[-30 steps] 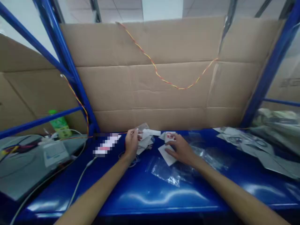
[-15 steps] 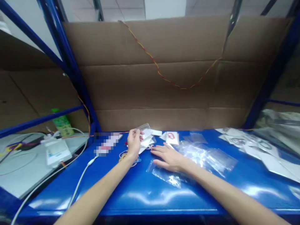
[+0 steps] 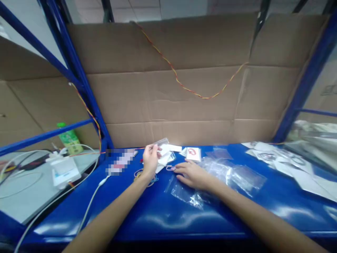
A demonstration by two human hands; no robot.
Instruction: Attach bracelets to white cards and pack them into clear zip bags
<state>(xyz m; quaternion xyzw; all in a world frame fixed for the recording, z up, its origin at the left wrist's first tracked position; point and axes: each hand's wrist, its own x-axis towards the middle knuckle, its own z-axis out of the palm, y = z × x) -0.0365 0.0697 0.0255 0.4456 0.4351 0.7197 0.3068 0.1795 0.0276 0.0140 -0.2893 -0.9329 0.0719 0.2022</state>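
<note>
My left hand (image 3: 150, 161) is closed, its fingers curled at the edge of a small transparent plastic bag (image 3: 161, 141). White cards (image 3: 165, 157) lie just right of those fingers. My right hand (image 3: 193, 174) rests low over the blue table, fingertips drawn together on a small pink cord loop (image 3: 170, 168). Below the left wrist is a tangle of yellow, blue and purple cord loops (image 3: 151, 180), partly covered by the forearm. Under and beside my right hand lie flat transparent bags (image 3: 188, 195). Behind it sits a white card with a red loop (image 3: 193, 153).
More transparent bags (image 3: 247, 179) spread to the right, then white cards with dark loops (image 3: 268, 156). A white cable (image 3: 91, 200) runs to a pixelated item (image 3: 121, 162) on the left. Cardboard (image 3: 195, 105) backs the table, with blue posts (image 3: 88, 88) at the sides.
My right hand's spread fingers have drawn together at the pink loop, which now shows more fully. My left hand has stayed in place.
</note>
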